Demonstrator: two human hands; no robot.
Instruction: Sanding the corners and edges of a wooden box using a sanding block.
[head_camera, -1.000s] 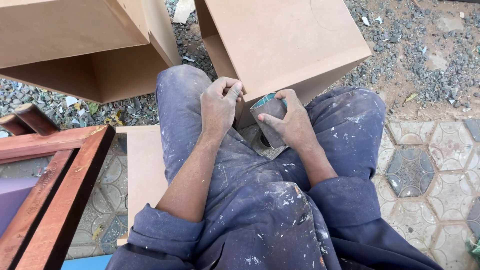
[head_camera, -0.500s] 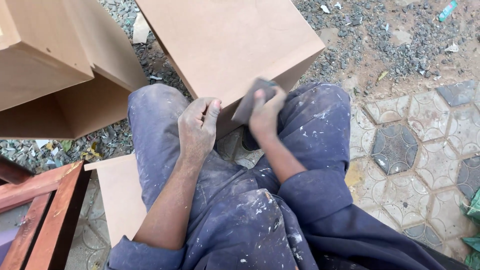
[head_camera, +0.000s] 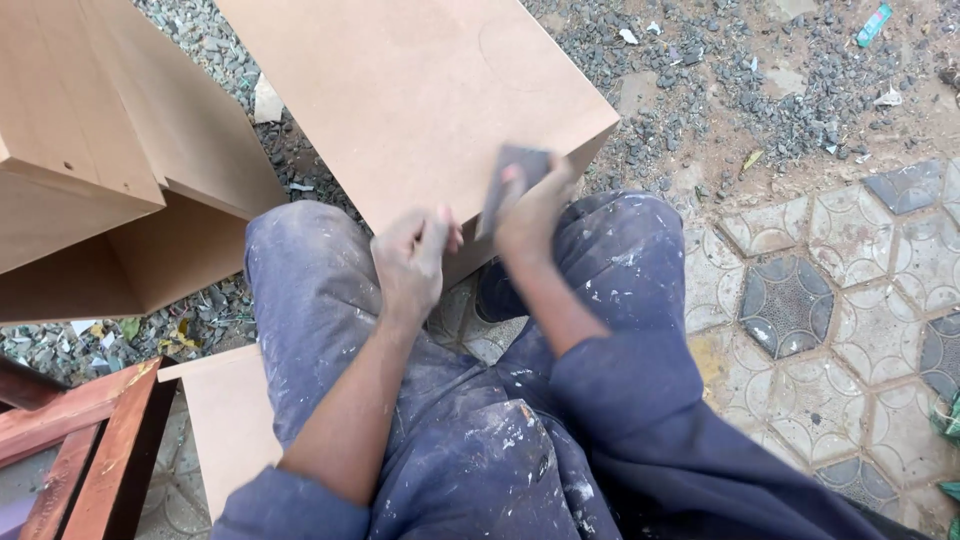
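My right hand grips a folded piece of dark sandpaper and presses it against the near edge of a tan fibreboard box that stands between my knees. My left hand is loosely curled, fingers bent together, just below that same edge and left of the sandpaper; it holds nothing that I can see. Both arms come out of rolled blue sleeves, and my paint-spattered blue trousers fill the lower middle of the view.
A second tan fibreboard box stands at the left on gravel. A flat board lies by my left leg, next to a red-brown wooden frame. Patterned paving tiles cover the ground at the right.
My right hand has lifted the sandpaper from my lap up onto the box's near edge. My left hand stays curled near the edge. The view has shifted, so the box sits lower and more to the left.
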